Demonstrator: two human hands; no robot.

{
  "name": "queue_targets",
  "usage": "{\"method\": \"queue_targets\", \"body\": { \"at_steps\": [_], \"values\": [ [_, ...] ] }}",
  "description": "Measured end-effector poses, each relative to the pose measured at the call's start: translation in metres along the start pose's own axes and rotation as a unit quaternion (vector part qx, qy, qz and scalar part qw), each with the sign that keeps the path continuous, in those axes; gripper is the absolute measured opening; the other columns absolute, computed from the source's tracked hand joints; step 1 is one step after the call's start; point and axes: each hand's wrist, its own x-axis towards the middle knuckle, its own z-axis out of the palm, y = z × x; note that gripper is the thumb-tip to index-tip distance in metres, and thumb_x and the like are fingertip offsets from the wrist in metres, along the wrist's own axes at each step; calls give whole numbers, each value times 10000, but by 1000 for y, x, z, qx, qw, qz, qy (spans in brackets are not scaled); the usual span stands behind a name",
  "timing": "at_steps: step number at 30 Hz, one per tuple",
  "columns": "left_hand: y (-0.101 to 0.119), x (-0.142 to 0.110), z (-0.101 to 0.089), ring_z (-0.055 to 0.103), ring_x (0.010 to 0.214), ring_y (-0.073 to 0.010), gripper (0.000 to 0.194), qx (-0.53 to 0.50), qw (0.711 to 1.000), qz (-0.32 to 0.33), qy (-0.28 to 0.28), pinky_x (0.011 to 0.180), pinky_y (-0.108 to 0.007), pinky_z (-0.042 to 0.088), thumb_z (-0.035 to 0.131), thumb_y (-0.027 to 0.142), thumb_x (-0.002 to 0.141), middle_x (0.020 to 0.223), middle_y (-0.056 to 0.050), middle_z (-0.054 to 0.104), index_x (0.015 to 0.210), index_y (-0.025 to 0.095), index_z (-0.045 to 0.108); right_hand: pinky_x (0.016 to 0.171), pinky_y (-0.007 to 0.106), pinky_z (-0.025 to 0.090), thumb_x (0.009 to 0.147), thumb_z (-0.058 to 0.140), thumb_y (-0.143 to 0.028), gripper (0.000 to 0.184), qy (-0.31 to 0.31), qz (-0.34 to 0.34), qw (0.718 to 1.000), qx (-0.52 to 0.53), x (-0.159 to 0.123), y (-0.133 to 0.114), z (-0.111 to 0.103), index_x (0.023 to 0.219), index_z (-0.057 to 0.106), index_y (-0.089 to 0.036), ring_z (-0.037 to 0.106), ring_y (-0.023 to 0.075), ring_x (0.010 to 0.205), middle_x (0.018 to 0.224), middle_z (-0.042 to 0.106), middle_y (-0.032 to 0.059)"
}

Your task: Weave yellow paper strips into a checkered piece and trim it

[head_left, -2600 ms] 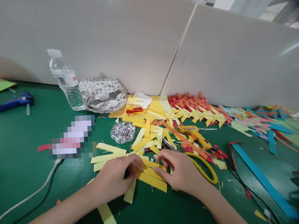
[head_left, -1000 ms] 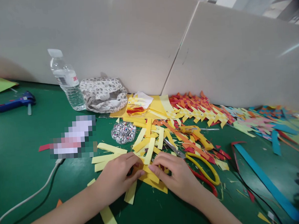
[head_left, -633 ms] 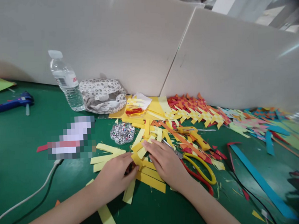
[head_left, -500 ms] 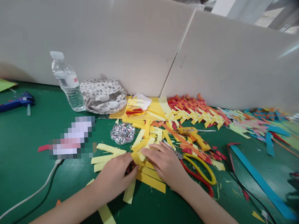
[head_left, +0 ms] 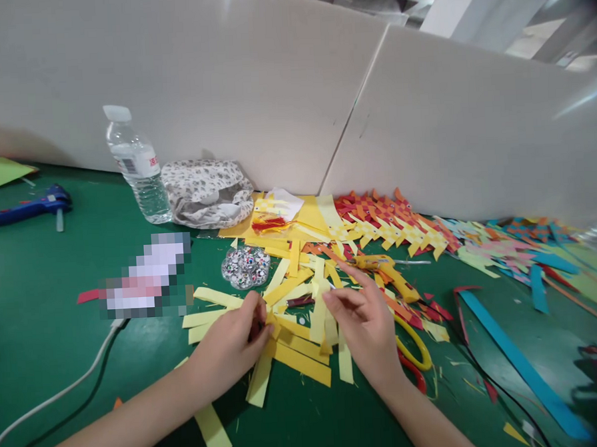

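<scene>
My left hand (head_left: 239, 333) is closed, thumb against fingers, on a yellow paper strip (head_left: 272, 313) whose lower part is hidden by the fingers. To its right, my right hand (head_left: 366, 320) pinches a pale yellow paper strip (head_left: 317, 319) between thumb and fingers. Beneath and around both hands lie several loose yellow paper strips (head_left: 300, 363). A small dark red piece (head_left: 300, 301) rests among them, its kind unclear. The scissors (head_left: 419, 340), with one yellow and one red handle, are partly covered by my right hand.
A yellow glue gun (head_left: 388, 272) lies beyond my right hand. Clear cases of googly eyes (head_left: 245, 266), a water bottle (head_left: 138, 168) and a patterned cloth pouch (head_left: 209, 191) stand behind. Woven paper fish (head_left: 393, 225) line the wall. A blurred-out device (head_left: 148, 271) trails a cable.
My right hand has moved right and lifted away from the left, drawing the pale strip with it. The small dark red piece has come into view. My left hand stays nearly in place.
</scene>
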Motion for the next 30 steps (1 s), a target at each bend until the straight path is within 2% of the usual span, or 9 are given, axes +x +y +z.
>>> {"method": "queue_targets", "body": {
  "at_steps": [3,7,12,15,18,21,26,28,30],
  "values": [
    [0,-1,-1,530,550,-168,84,-22,1000,-16,-14,469,-224,296,413,260,850,626,34,549,885,235,340,561,259,520,825,563,-297,398,-38,66,996,46,3,-1,-2,1212,489,-242,622,146,635,764,687,21],
    [1,-1,-2,554,570,-180,182,-33,999,-17,-18,480,-231,316,414,254,854,643,24,572,1029,233,369,659,286,543,796,577,-302,185,-83,103,988,84,5,2,-3,930,677,-223,643,164,746,874,690,38],
    [3,0,-3,542,544,-174,186,-27,999,-15,-26,475,-229,318,402,236,853,624,28,561,1038,225,385,741,321,542,655,706,-259,274,-118,110,980,120,2,2,-2,924,681,-214,657,188,792,852,703,41],
    [2,1,-3,560,576,-183,192,-27,999,-12,-28,487,-233,332,404,237,851,646,20,574,1042,226,388,573,258,535,655,712,-329,185,-98,134,982,90,3,-2,-2,769,692,-185,634,148,591,661,680,22],
    [0,1,-3,575,593,-186,185,-36,999,-12,-28,494,-236,345,412,254,851,671,15,593,1034,234,396,358,182,371,696,677,-397,239,-116,161,979,47,6,-6,-5,657,660,-161,432,64,350,410,487,-53],
    [-2,1,-2,580,594,-185,185,-34,999,-13,-25,500,-239,357,414,262,851,677,13,602,1034,235,400,321,177,265,728,644,-423,274,-82,159,984,16,9,-7,-10,663,639,-156,319,45,329,389,361,-82],
    [-1,1,-2,576,584,-178,174,-34,999,-15,-28,495,-237,355,412,276,856,682,14,607,1025,236,406,472,249,436,822,557,-339,179,96,-16,994,-56,9,-4,-20,807,662,-195,520,127,520,672,596,26],
    [-1,1,-2,576,583,-178,177,-37,999,-15,-31,492,-234,352,412,280,857,682,16,609,1028,239,403,591,294,474,828,555,-275,137,92,-133,980,-115,6,-2,-18,867,678,-227,582,174,684,805,626,45],
    [-2,1,-2,579,588,-181,176,-44,998,-13,-32,492,-232,352,415,277,857,685,15,613,1028,238,402,658,318,476,825,560,-226,176,0,-209,962,-174,3,1,-11,956,674,-257,587,187,777,901,632,48]
  ]
}}
